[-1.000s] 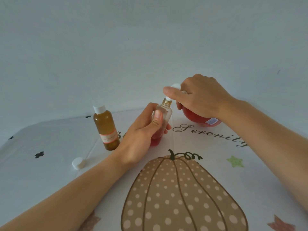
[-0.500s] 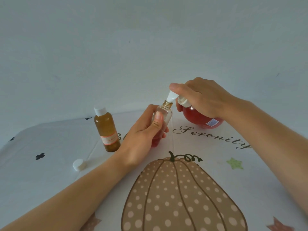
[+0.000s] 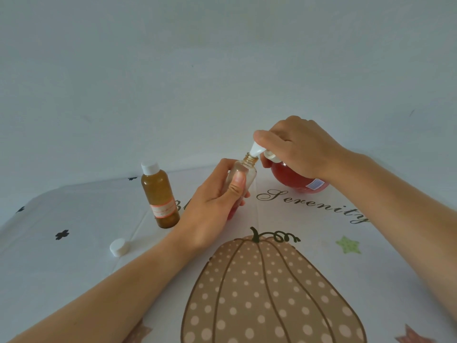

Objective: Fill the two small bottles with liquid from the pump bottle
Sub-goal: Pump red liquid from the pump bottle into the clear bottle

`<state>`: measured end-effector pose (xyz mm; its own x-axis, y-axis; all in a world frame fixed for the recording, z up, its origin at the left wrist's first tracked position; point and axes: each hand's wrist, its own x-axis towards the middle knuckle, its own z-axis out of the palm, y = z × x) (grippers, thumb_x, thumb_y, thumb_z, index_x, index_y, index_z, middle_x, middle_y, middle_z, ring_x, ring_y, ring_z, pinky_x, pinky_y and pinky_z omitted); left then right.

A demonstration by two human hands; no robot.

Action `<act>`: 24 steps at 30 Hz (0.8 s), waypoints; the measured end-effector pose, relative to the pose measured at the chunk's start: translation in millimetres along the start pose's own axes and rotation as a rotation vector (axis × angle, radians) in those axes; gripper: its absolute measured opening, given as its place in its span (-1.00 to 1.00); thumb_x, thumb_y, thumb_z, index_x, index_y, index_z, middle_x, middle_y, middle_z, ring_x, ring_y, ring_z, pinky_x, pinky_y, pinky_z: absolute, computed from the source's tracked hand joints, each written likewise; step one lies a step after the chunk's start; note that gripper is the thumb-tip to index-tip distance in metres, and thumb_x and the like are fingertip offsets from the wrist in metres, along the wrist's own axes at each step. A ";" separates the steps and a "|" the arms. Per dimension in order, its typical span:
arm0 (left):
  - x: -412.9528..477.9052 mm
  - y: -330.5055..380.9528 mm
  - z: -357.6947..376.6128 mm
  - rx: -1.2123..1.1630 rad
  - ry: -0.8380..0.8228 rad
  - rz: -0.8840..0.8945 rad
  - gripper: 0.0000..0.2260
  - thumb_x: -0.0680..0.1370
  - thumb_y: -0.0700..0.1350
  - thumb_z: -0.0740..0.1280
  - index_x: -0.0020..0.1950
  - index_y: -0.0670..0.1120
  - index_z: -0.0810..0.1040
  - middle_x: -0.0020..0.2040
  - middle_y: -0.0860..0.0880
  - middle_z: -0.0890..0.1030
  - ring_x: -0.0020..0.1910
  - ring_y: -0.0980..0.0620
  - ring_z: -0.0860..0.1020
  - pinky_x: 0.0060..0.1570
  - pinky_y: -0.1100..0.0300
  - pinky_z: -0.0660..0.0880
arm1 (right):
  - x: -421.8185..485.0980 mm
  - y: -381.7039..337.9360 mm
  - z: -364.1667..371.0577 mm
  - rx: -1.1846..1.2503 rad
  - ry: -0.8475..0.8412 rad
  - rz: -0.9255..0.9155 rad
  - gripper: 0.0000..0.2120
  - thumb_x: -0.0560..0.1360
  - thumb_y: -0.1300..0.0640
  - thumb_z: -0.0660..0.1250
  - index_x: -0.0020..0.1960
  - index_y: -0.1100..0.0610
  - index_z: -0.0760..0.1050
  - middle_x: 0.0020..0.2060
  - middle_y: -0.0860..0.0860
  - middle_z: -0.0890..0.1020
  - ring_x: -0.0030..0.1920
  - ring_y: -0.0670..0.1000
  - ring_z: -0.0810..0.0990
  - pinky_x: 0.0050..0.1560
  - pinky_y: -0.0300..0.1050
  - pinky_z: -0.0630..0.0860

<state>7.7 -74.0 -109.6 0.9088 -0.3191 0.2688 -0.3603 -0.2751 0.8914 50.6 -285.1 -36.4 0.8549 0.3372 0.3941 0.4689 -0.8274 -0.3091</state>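
Head view: filling barely begun, I judge: left hand (image 3: 212, 206) grips the clear bottle (image 3: 248, 175) at centre, little red in its base; right hand (image 3: 296, 147) curls over the pump bottle (image 3: 294, 181) just right; capped amber bottle (image 3: 159, 194) stands left.

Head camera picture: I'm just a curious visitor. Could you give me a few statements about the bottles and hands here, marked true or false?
1. The left hand holds a small clear bottle, uncapped. True.
2. The right hand grips the pump bottle by its head, with the nozzle tip at the clear bottle's mouth. True.
3. A loose white cap lies on the tablecloth, left of the amber bottle. True.
4. The amber bottle is uncapped. False: it wears a white top.
5. The clear bottle is full to the neck. False: its visible upper part looks empty.
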 end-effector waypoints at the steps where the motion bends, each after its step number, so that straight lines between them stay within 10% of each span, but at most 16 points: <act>1: 0.3 0.1 0.0 -0.003 0.007 -0.002 -0.63 0.66 0.34 0.10 0.32 0.20 0.49 -0.07 0.12 0.66 -0.06 0.08 0.62 -0.04 0.13 0.59 | -0.7 0.7 -1.5 -0.010 -0.011 0.000 -0.37 0.63 -0.32 -0.03 -0.24 0.03 0.63 -0.35 -0.17 0.66 -0.29 -0.07 0.59 -0.12 -0.08 0.42; 7: 3.3 0.1 -1.4 -0.102 0.037 -0.031 -0.63 0.69 0.28 0.11 0.29 0.11 0.53 0.02 -0.09 0.68 -0.09 0.05 0.62 -0.07 0.15 0.59 | 1.1 5.3 -10.1 0.169 0.000 -0.159 -0.51 0.62 -0.36 0.06 0.39 -0.08 0.34 -0.04 -0.20 0.62 -0.34 -0.03 0.67 -0.12 0.02 0.62; 12: 3.9 -0.1 -2.8 -0.170 0.054 -0.077 -0.61 0.70 0.27 0.11 0.29 0.06 0.54 0.03 -0.17 0.66 -0.13 0.06 0.61 -0.11 0.18 0.58 | -0.5 6.9 -6.4 0.195 -0.051 -0.213 -0.73 0.67 -0.21 0.21 0.35 -0.26 0.45 -0.07 -0.16 0.70 -0.19 0.11 0.72 -0.05 0.16 0.68; 17: 4.5 0.0 -3.0 -0.179 0.071 -0.085 -0.61 0.71 0.26 0.11 0.29 0.04 0.53 0.01 -0.17 0.67 -0.15 0.07 0.61 -0.13 0.18 0.58 | -3.9 16.3 -10.2 0.163 -0.151 -0.203 -0.48 0.68 -0.06 0.35 0.53 -0.44 0.28 -0.23 -0.29 0.66 -0.24 -0.19 0.65 -0.14 -0.33 0.54; 24: 5.2 -1.7 -4.9 -0.150 0.074 -0.099 -0.57 0.67 0.31 0.10 0.37 0.08 0.49 0.01 -0.06 0.69 -0.14 0.10 0.61 -0.10 0.19 0.61 | 1.1 19.7 0.9 0.143 -0.093 -0.232 -0.52 0.66 -0.12 0.32 0.49 -0.48 0.29 -0.20 0.07 0.70 -0.27 0.06 0.62 -0.05 0.13 0.63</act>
<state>14.1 -70.7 -107.8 0.9531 -0.2281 0.1987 -0.2383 -0.1613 0.9577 60.9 -300.6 -42.8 0.7348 0.5552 0.3897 0.6751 -0.6540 -0.3414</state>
